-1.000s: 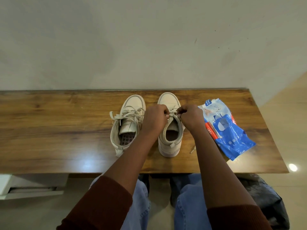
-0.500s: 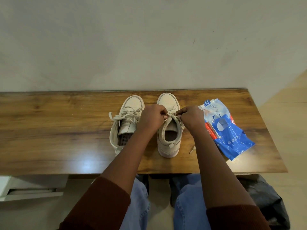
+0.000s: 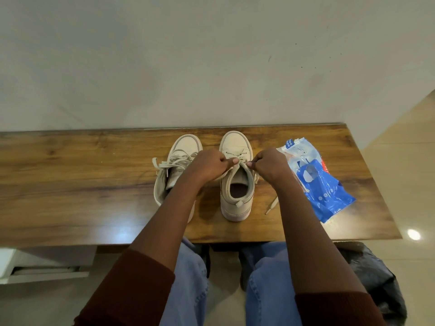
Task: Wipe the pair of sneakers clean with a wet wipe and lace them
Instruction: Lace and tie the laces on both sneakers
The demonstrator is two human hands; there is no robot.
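**A:** Entry one, and where does it sit?

**B:** Right sneaker (image 3: 236, 191), beige, upright on the wooden worktop (image 3: 70, 180), toe towards the wall.

**A:** Hands?

**B:** Left hand (image 3: 207, 165) at that sneaker's left collar, fingers curled, pinching the shoelace (image 3: 236, 152). Right hand (image 3: 270, 167) at its right collar, pinching the shoelace likewise.

**A:** Remaining entries?

**B:** Left sneaker (image 3: 186, 147), just left of the right sneaker, laces loose, partly hidden behind the forearm. Lace end (image 3: 271, 205), lying right of the right sneaker's heel. Wet-wipe pack (image 3: 315, 180), blue and white, flat, further right of the right sneaker.
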